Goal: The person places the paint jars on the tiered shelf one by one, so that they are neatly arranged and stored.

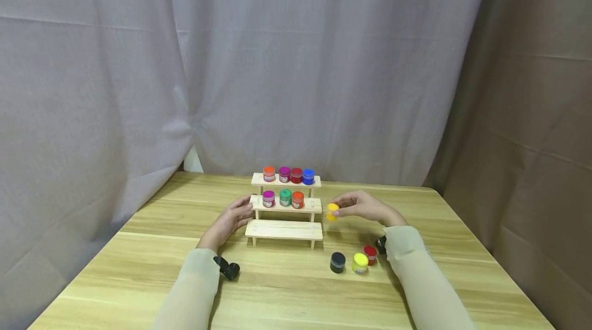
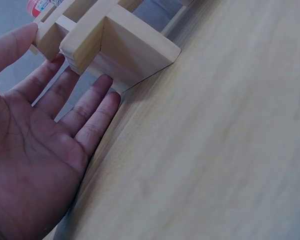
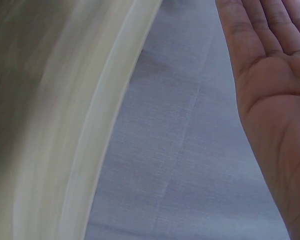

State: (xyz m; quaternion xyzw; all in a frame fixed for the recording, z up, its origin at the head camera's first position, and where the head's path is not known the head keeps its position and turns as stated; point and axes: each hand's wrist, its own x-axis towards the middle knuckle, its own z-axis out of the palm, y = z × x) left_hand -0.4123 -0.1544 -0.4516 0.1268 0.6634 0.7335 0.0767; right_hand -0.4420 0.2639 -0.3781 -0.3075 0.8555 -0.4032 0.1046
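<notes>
My right hand [image 1: 365, 205] pinches an orange-yellow paint jar [image 1: 332, 212] above the table, just right of a three-step wooden rack [image 1: 287, 230]. In the right wrist view the palm [image 3: 277, 100] shows, but the jar is out of sight. My left hand [image 1: 231, 218] is at the rack's left side, its fingers mostly straight and fingertips touching the wood, as the left wrist view of the hand [image 2: 45, 130] shows. On the middle step stand a purple jar [image 1: 268, 199], a green jar [image 1: 285, 197] and an orange jar [image 1: 298, 200]. The lowest step is bare.
Several jars, including a blue jar [image 1: 308, 177], line the top step. On the table at front right are a black jar [image 1: 337, 262], a yellow jar [image 1: 359, 263] and a red jar [image 1: 370, 255], close to the right forearm. A grey curtain [image 1: 324, 73] hangs behind.
</notes>
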